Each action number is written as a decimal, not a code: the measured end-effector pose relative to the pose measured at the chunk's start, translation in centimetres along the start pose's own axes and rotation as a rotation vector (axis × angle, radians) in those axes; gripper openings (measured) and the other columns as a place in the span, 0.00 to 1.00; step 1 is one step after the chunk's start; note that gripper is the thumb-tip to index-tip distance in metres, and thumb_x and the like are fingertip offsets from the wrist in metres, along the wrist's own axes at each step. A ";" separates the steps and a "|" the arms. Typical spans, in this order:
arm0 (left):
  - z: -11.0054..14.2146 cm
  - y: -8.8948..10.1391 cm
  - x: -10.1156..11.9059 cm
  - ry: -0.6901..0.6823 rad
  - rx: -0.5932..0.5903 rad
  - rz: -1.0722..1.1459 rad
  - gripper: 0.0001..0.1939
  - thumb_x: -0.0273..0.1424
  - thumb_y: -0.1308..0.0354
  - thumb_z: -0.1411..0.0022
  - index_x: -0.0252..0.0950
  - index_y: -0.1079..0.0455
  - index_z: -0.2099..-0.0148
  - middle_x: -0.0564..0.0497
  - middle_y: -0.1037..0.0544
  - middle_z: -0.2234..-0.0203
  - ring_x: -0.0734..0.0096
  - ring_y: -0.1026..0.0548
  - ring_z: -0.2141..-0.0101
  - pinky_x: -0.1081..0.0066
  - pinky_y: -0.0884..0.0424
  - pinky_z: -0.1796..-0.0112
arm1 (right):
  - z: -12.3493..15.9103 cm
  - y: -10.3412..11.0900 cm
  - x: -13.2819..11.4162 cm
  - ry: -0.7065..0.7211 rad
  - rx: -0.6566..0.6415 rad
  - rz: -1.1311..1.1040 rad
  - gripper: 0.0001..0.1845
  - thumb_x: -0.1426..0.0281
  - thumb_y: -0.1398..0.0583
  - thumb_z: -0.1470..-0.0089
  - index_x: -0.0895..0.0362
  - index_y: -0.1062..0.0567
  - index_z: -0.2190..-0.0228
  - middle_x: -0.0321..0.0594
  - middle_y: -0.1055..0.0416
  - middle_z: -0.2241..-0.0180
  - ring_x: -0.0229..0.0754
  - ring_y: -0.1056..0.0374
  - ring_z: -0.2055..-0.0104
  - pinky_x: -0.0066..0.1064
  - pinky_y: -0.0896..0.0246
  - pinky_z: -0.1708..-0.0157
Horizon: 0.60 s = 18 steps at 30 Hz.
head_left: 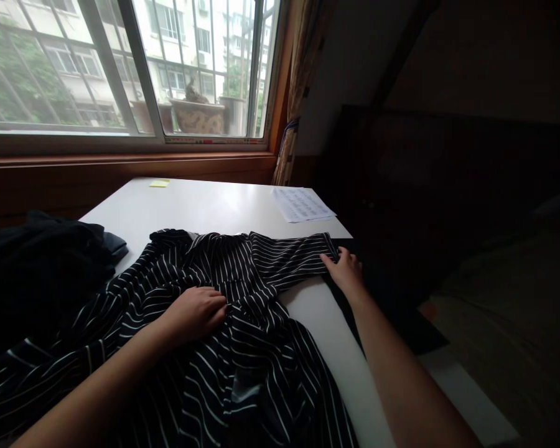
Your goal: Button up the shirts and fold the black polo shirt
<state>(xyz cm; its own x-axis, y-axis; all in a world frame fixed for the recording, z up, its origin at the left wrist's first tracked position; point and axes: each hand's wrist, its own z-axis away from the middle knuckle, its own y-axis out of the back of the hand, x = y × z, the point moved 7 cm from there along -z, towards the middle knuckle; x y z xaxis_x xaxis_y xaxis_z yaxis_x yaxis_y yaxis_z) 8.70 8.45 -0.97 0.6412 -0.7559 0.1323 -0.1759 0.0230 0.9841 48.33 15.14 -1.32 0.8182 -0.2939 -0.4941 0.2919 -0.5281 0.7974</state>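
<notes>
A black dress [205, 373] with thin white stripes lies spread and rumpled over the white table. One of its short sleeves [289, 255] stretches out to the right. At that sleeve's end, my right hand [346, 271] grips the cuff between thumb and fingers. My left hand [198, 313] rests palm down on the middle of the dress, its fingers laid on the cloth near the waist. Loose folds bunch up around both sides of the left hand, and the lower part of the dress runs out of view toward me.
Dark clothes [42, 267] are heaped at the left. Printed sheets [303, 205] lie at the white table's [205, 202] far right corner, and a yellow sticky note [159, 183] near its back edge. Beyond is a barred window [196, 74] with a curtain [292, 124]. The right side is very dark.
</notes>
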 end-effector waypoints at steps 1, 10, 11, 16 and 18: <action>0.0 0.0 0.0 0.000 0.005 -0.001 0.16 0.32 0.54 0.30 0.37 0.33 0.69 0.51 0.25 0.73 0.67 0.27 0.70 0.69 0.34 0.67 | -0.1 -0.4 0.5 -0.012 -0.028 0.010 0.34 0.56 0.37 0.50 0.61 0.33 0.46 0.57 0.30 0.51 0.60 0.37 0.46 0.50 0.46 0.44; -0.1 0.3 0.3 -0.006 0.068 0.004 0.16 0.33 0.53 0.30 0.36 0.33 0.70 0.51 0.26 0.74 0.68 0.28 0.71 0.69 0.35 0.69 | 1.6 2.1 -4.9 0.279 0.090 -0.104 0.13 0.67 0.41 0.44 0.59 0.24 0.58 0.49 0.26 0.58 0.53 0.35 0.52 0.45 0.40 0.48; -0.1 0.3 0.3 -0.005 0.070 0.007 0.15 0.33 0.53 0.30 0.36 0.33 0.70 0.51 0.26 0.74 0.68 0.28 0.71 0.69 0.35 0.69 | 3.0 2.8 -7.1 0.422 0.132 -0.130 0.12 0.68 0.42 0.43 0.59 0.24 0.59 0.49 0.26 0.59 0.54 0.36 0.51 0.47 0.41 0.47; 0.1 0.5 -0.1 0.029 0.119 0.047 0.11 0.33 0.51 0.32 0.37 0.32 0.67 0.50 0.26 0.72 0.68 0.29 0.70 0.70 0.33 0.68 | 13.2 3.0 -17.1 1.166 -0.214 -0.215 0.14 0.74 0.41 0.44 0.50 0.23 0.57 0.42 0.25 0.57 0.52 0.38 0.43 0.50 0.46 0.42; 0.2 0.6 -0.5 0.073 0.147 0.071 0.09 0.34 0.50 0.33 0.37 0.33 0.63 0.50 0.26 0.72 0.67 0.29 0.70 0.70 0.33 0.69 | 15.9 3.7 -18.3 1.321 -0.308 -0.293 0.15 0.73 0.40 0.44 0.47 0.24 0.55 0.39 0.25 0.56 0.50 0.37 0.43 0.49 0.45 0.42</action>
<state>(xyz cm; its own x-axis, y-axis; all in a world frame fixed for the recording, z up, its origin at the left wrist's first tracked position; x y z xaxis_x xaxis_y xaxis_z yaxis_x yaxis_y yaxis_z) 8.11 8.66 -0.49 0.6748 -0.7062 0.2140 -0.3265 -0.0257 0.9448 26.54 5.95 5.16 0.5156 0.8507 -0.1022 0.4873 -0.1930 0.8517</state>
